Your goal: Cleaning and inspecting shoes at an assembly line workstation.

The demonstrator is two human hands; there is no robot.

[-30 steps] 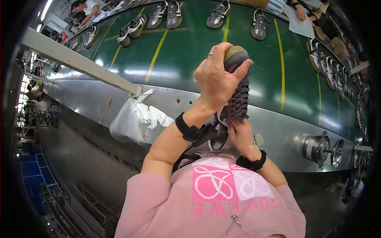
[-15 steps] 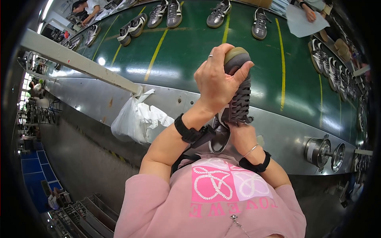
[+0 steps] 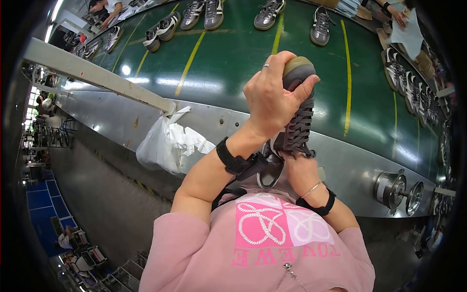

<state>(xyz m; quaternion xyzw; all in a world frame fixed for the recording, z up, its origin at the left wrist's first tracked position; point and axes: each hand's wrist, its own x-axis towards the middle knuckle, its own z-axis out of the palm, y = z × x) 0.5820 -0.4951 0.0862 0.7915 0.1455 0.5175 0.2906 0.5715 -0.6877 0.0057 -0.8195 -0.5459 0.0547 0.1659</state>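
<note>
Head view: the left hand (image 3: 275, 100) clamps the toe of a grey shoe (image 3: 298, 127) above the near metal edge (image 3: 352, 158) of the green surface (image 3: 327, 92), while the right hand (image 3: 302, 174), its grip hidden, meets the lower end.

A dark grey lace-up shoe (image 3: 297, 119) with a yellowish rubber sole (image 3: 297, 61) is being held toe upward, its laced front showing. Flat dark grey laces (image 3: 301, 127) are crossing that front, loose ends sticking out near the bottom.
</note>
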